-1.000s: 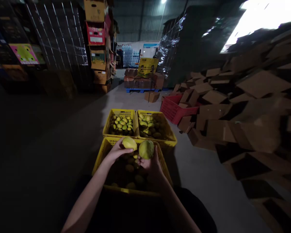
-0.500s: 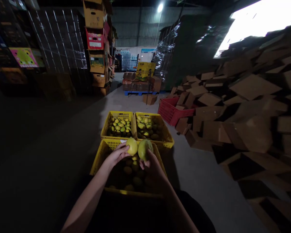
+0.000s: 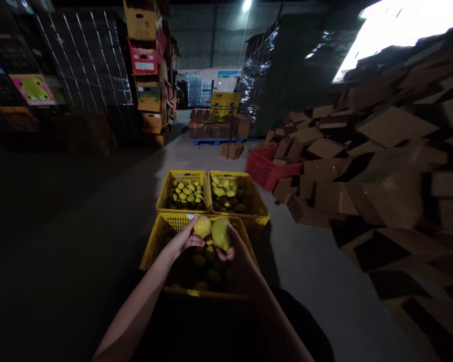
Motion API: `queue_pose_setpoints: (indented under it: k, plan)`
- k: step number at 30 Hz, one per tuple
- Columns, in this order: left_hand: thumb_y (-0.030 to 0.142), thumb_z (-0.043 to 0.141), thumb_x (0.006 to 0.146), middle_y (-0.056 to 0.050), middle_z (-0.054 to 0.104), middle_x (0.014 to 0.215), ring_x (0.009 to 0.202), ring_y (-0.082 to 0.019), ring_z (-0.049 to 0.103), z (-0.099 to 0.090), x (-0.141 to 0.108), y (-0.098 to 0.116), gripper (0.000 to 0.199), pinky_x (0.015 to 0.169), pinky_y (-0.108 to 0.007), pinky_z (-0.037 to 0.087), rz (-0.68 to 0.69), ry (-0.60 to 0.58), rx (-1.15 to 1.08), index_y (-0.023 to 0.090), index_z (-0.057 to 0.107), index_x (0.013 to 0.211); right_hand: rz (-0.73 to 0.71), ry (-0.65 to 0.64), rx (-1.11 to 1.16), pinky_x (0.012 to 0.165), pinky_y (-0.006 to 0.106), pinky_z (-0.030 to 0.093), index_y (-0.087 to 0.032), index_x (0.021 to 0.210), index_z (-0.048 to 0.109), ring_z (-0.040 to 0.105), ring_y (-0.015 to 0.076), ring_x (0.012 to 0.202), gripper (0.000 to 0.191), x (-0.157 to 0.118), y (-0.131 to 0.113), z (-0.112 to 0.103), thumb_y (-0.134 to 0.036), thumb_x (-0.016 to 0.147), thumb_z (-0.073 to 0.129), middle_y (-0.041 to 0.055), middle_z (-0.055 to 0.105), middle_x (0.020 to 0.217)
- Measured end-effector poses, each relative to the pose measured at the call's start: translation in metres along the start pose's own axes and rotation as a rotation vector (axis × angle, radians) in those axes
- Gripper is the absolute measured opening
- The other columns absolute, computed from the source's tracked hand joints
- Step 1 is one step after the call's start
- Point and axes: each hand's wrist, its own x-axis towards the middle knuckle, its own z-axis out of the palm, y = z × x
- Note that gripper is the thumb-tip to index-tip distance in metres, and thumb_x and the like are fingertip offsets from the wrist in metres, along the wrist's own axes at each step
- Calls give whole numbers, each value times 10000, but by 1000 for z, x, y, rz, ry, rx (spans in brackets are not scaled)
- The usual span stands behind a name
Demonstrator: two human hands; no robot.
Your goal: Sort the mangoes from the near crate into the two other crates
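Both my hands are raised over the near yellow crate (image 3: 151,246), each with a fruit. My left hand (image 3: 184,240) is closed around a pale yellow lemon (image 3: 203,227), thumb on top and fingers curled beneath. A larger, greener lemon (image 3: 221,234) sits in my right hand (image 3: 232,246), the thumb along its right side and fingers under it. The two fruits are side by side, almost touching. Below them, several more lemons (image 3: 199,260) lie in the shadowed crate. A small white scrap (image 3: 191,216) shows at the crate's far rim.
Two more yellow crates of lemons, a left one (image 3: 162,193) and a right one (image 3: 262,208), stand just beyond. To the right are a red crate (image 3: 266,171) and a heap of cardboard boxes (image 3: 385,206). Stacked cartons (image 3: 145,90) and a loaded blue pallet (image 3: 207,142) stand farther back.
Both lemons have shifted slightly left. The left one has turned a little in my fingers, which now reach lower under it. The view has tilted slightly.
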Motion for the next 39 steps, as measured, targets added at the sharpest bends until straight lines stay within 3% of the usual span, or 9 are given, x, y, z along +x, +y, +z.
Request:
queue_pose_setpoints:
  k: [3,6,9,13,17,23,26,31,39]
  plan:
    - [698,460,759,-38,576,520,459,-116,584,1,-1,0,670,534,-214,492,-17,10,47,60,667,765,136,58,81,417,250,398,-284,991,577,521,131,477,571,1,-6,5,-400,471,782,16,655,752]
    - [702,436,768,-41,575,527,469,-108,581,4,-2,-1,683,534,-200,491,-7,18,44,62,673,748,295,77,132,394,257,374,-234,830,611,554,162,497,410,5,-13,9,-581,614,641,51,656,692]
    - [665,508,756,-46,587,556,487,-109,585,7,-3,0,620,545,-201,499,33,2,-9,65,663,768,351,49,182,372,243,334,-210,757,630,570,165,491,422,7,-20,9,-618,647,613,57,663,654]
    - [566,620,740,-71,643,687,557,-122,615,13,-4,1,500,614,-232,527,111,-2,-136,83,644,866,242,12,54,437,257,402,-173,743,663,593,167,508,394,3,-33,8,-553,638,683,52,662,606]
    - [420,732,689,-88,668,944,778,-169,652,19,-6,1,404,772,-309,536,294,6,-207,136,635,960,19,68,-237,606,295,497,-149,872,679,657,232,729,428,0,-50,7,-441,571,766,71,714,789]
    - [196,832,528,-33,643,1080,969,-170,594,21,-4,1,564,889,-289,464,616,95,-24,210,630,1055,-352,302,-537,811,392,509,-162,996,647,629,274,932,506,7,-44,4,-389,561,773,97,695,996]
    - [178,842,476,-37,667,1023,937,-173,602,18,-2,2,571,883,-297,460,615,121,28,189,644,1011,-411,257,-455,862,391,501,-183,1059,595,625,249,964,556,11,-37,3,-324,558,788,90,669,1055]
    - [164,836,497,-18,685,914,851,-149,620,9,-9,7,526,811,-251,480,629,59,-7,191,634,982,-268,131,-151,764,332,533,-248,1015,487,661,201,869,586,10,-39,4,-270,531,815,25,692,962]
    - [133,694,710,-63,679,969,777,-159,666,-3,-14,11,313,773,-295,538,345,69,-241,152,650,1020,-12,95,-22,752,317,515,-221,964,647,646,239,917,502,11,-47,-3,-286,502,833,54,693,1016]
